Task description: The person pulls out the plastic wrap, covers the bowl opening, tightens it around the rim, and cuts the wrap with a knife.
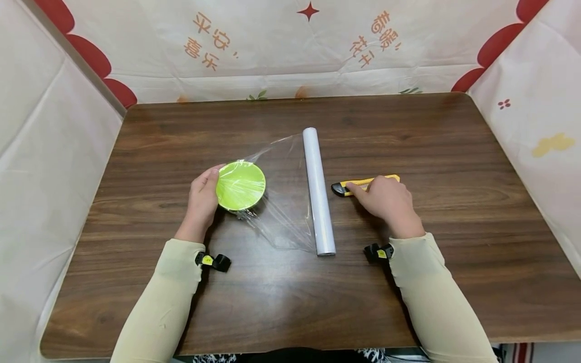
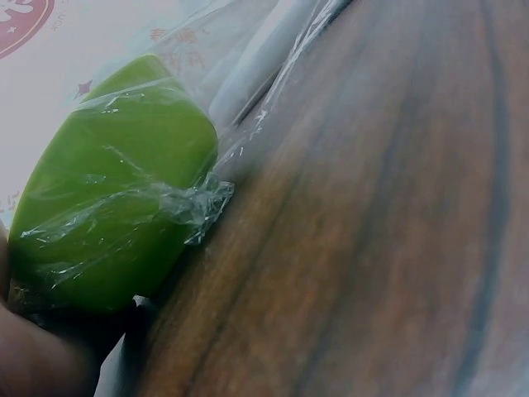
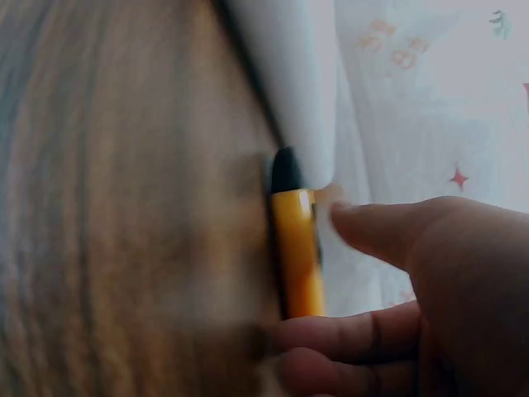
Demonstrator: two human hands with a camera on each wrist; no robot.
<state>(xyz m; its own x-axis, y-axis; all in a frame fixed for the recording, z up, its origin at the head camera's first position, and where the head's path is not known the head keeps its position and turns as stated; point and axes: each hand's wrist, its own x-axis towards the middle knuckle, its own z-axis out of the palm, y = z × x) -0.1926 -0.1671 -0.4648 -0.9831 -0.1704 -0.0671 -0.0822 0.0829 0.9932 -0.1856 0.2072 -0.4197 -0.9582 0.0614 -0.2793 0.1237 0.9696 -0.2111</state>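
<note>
My left hand (image 1: 203,194) grips the left side of a light green bowl (image 1: 241,185), its thumb at the rim. Clear plastic wrap (image 1: 286,201) lies over the bowl and bunches at its side, as the left wrist view shows. It stretches across to a white roll of plastic wrap (image 1: 320,196) lying on the table. Right of the roll, my right hand (image 1: 388,199) is over a yellow and black utility knife (image 1: 339,189). In the right wrist view the fingers lie at the knife's yellow body (image 3: 296,248), with the thumb apart from it.
The brown wood-grain table (image 1: 272,307) has rounded corners. White cloth with printed characters and red scallops (image 1: 290,50) hangs behind it and along both sides. A small black camera is strapped to each wrist.
</note>
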